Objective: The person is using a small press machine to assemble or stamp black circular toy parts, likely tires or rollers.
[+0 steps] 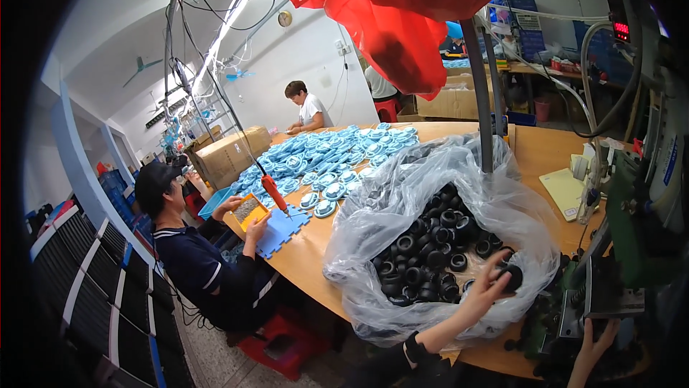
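Note:
Over the right side of a clear plastic bag point(352, 244), my left hand point(486, 293) grips a black rubber wheel point(511, 279) between thumb and fingers. Many similar black wheels point(423, 262) lie heaped in the bag beneath and left of it. My right hand point(596, 341) is at the lower right, its fingers pointing up and apart at the lower edge of a metal block point(610, 295) on a green machine point(617, 244). Its fingertips are partly hidden against the metal, and I see nothing held in it.
A red bag point(402, 15) hangs overhead beside a grey post point(479, 94). Light-blue round parts point(337, 155) cover the far table. At left a seated person point(208, 266) holds a yellow tray point(251, 212) near a hanging red screwdriver point(273, 190). Another person point(312, 111) sits at the back.

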{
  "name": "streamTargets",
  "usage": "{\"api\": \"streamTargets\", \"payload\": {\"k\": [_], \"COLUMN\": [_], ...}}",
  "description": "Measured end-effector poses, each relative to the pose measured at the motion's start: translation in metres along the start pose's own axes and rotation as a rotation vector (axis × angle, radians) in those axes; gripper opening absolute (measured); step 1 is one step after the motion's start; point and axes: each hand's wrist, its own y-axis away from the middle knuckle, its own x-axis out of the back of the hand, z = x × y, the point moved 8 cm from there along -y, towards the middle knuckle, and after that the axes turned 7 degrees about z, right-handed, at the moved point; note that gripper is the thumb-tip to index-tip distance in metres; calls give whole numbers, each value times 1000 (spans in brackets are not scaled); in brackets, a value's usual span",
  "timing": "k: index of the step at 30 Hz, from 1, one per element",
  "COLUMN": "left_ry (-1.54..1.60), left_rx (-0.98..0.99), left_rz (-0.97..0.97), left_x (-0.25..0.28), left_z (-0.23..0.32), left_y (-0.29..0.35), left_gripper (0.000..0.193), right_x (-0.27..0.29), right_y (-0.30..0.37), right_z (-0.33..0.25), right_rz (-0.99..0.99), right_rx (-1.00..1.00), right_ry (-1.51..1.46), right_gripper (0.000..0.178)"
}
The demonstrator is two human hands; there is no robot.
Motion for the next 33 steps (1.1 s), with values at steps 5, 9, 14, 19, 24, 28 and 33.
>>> {"api": "streamTargets", "payload": {"k": [5,9,14,19,24,28,33], "left_ry": [-188,-599,-687,-770,-725,-556,-712], "left_rx": [128,-355,-248,-549,-491,-349,-529], "left_rz": [-224,-289,-261,-178,-177,-180,-97], "left_x": [-62,-96,-142,-173,-184,-182,-187], "left_z": [-24,-19,-44,-32,-35,-49,-30], "left_y": [24,22,13,23,29,20,18], "left_gripper": [61,68,55,32,26,25,25], "right_x": [68,106,165,219,216,192,157], "right_y": [2,45,126,196,256,275,180], "right_z": [-7,46,155,203,270,286,255], "right_rz": [27,92,191,244,51,-279,14], "right_rx": [-345,-275,-669,-856,-867,-1124,-604], "right_ry": [-376,-76,-142,119,354,617,466], "right_gripper": [51,49,49,53,62,76,71]}}
